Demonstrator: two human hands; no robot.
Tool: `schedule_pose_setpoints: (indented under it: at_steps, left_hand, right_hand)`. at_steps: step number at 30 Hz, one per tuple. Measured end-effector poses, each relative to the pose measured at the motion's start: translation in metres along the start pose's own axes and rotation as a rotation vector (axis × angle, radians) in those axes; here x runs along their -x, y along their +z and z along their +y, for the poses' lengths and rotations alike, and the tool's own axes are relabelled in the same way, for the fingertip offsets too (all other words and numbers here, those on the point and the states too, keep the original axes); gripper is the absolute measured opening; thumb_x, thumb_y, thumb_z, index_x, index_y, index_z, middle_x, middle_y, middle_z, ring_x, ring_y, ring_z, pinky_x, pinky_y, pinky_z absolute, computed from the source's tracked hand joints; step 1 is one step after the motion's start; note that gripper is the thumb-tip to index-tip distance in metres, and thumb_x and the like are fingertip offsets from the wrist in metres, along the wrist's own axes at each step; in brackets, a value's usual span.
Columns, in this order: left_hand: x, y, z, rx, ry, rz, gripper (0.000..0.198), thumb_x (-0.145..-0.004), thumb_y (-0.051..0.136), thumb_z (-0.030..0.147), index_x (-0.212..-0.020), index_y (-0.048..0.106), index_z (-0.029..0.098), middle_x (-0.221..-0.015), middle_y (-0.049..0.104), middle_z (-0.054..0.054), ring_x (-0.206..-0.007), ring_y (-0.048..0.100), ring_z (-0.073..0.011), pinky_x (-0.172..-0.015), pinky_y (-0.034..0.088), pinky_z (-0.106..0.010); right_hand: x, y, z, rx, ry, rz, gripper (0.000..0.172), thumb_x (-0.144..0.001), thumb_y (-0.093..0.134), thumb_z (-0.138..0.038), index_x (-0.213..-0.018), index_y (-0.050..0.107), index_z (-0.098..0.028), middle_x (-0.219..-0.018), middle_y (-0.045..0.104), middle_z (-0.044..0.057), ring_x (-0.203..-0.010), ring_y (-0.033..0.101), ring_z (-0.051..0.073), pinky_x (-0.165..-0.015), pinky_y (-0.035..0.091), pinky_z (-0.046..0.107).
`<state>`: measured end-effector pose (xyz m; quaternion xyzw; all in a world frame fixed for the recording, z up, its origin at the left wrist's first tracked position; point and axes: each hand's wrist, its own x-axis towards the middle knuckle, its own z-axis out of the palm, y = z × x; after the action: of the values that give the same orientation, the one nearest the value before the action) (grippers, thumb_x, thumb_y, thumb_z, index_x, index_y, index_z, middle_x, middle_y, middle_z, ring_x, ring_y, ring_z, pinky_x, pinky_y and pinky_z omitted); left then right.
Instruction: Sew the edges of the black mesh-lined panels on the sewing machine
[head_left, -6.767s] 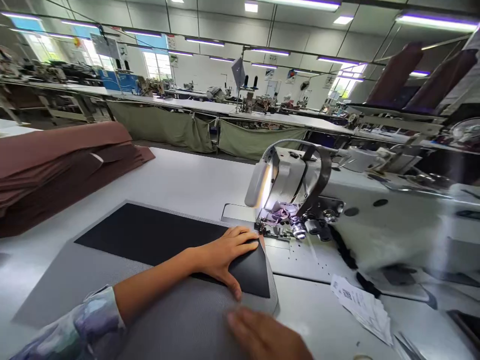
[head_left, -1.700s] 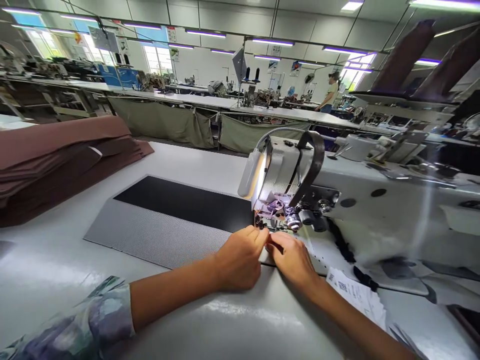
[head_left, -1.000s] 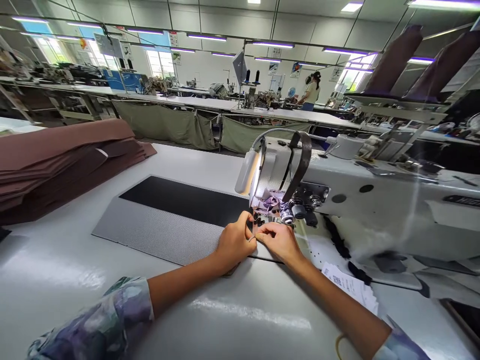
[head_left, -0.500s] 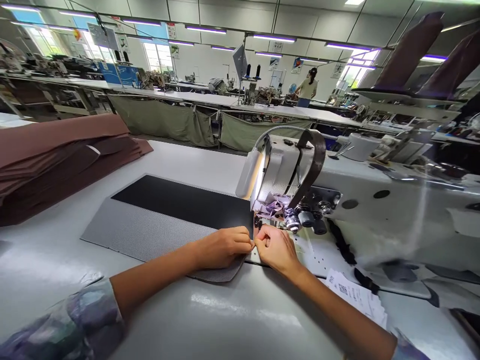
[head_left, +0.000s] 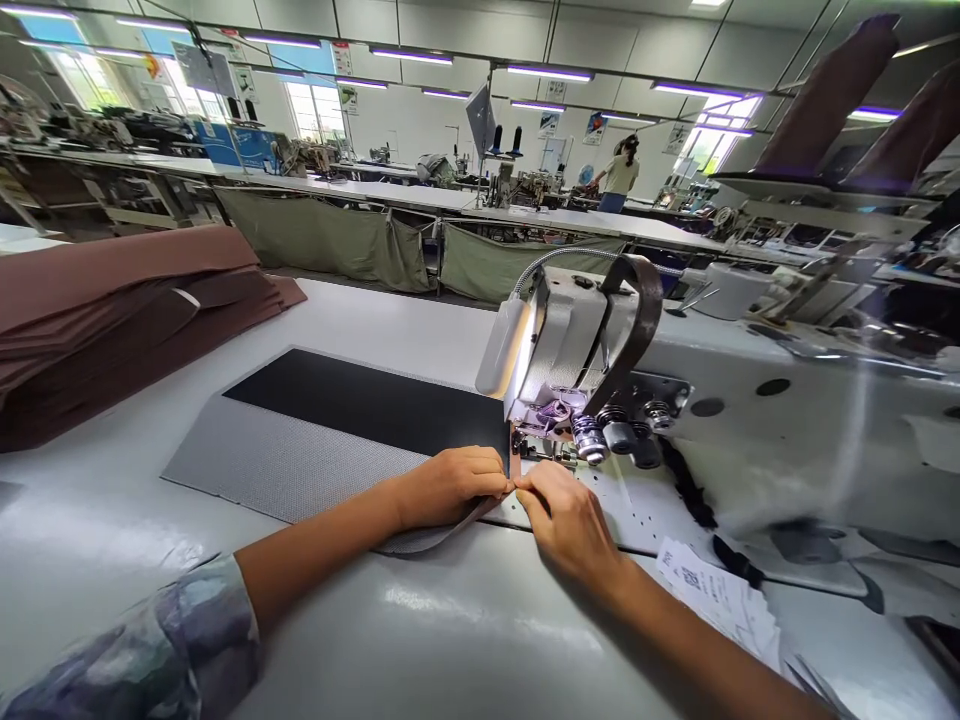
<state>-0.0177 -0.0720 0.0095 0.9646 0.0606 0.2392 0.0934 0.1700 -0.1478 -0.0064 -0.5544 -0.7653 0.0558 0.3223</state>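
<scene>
A grey mesh-textured fabric panel [head_left: 300,460] with a black rectangle [head_left: 375,405] on it lies flat on the white table, its right end at the sewing machine's presser foot [head_left: 525,447]. My left hand [head_left: 454,487] is closed on the panel's near right corner, which lifts and curls beneath the fingers. Beside it my right hand [head_left: 566,508] is pinched on the panel's right edge, fingertips touching the left hand's. A narrow brownish strip [head_left: 514,460] shows along that edge, just before the foot. What exactly lies between the right fingertips is hidden.
The sewing machine [head_left: 585,330] with its lit lamp rises right behind my hands. Stacked brown fabric pieces [head_left: 150,290] lie at the left. Printed paper slips [head_left: 712,595] are by my right forearm. Across the aisle, a person [head_left: 619,175] stands among other machines.
My right hand has shifted slightly right and turned, its thumb now lower. The left hand has edged right, and the panel's near corner is folded up more. The distant person has moved slightly.
</scene>
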Motion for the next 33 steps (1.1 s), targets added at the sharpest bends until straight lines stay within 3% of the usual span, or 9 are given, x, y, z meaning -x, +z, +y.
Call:
schedule_pose_setpoints:
  at_steps: [5,11,17,33]
  left_hand:
    - [0.0,0.0,-0.002,0.054,-0.035,-0.001,0.023,-0.095,0.038,0.015,-0.077,0.052,0.016,-0.078,0.057,-0.005,-0.077,0.048,-0.0158,-0.071,0.041,-0.026]
    - [-0.005,-0.001,-0.017,0.114,-0.051,-0.027,0.023,-0.096,0.037,0.019,-0.08,0.054,0.016,-0.081,0.057,-0.006,-0.081,0.049,-0.0162,-0.074,0.041,-0.026]
    - [-0.011,-0.003,-0.033,0.228,-0.032,0.002,0.021,-0.096,0.041,0.02,-0.08,0.052,0.015,-0.084,0.059,-0.007,-0.083,0.051,-0.0164,-0.076,0.042,-0.027]
    - [-0.013,-0.003,-0.041,0.36,-0.071,0.022,0.024,-0.097,0.04,0.025,-0.08,0.053,0.015,-0.088,0.06,-0.007,-0.085,0.051,-0.0172,-0.078,0.041,-0.028]
  right_hand:
    - [0.007,-0.004,0.003,-0.004,-0.148,-0.016,0.017,-0.089,0.044,-0.011,-0.087,0.06,-0.016,-0.08,0.055,0.005,-0.08,0.049,0.019,-0.073,0.04,0.031]
    - [-0.001,-0.002,0.007,0.016,-0.155,0.005,0.018,-0.09,0.045,-0.011,-0.096,0.061,-0.014,-0.083,0.056,0.006,-0.081,0.052,0.02,-0.074,0.043,0.032]
    - [0.001,0.0,0.012,0.043,-0.129,-0.001,0.035,-0.092,0.043,-0.014,-0.125,0.055,-0.01,-0.087,0.058,0.008,-0.08,0.053,0.02,-0.073,0.047,0.035]
    - [0.017,-0.01,0.0,-0.068,0.048,-0.164,0.037,-0.089,0.044,-0.013,-0.124,0.056,-0.012,-0.091,0.054,0.008,-0.086,0.05,0.022,-0.078,0.048,0.041]
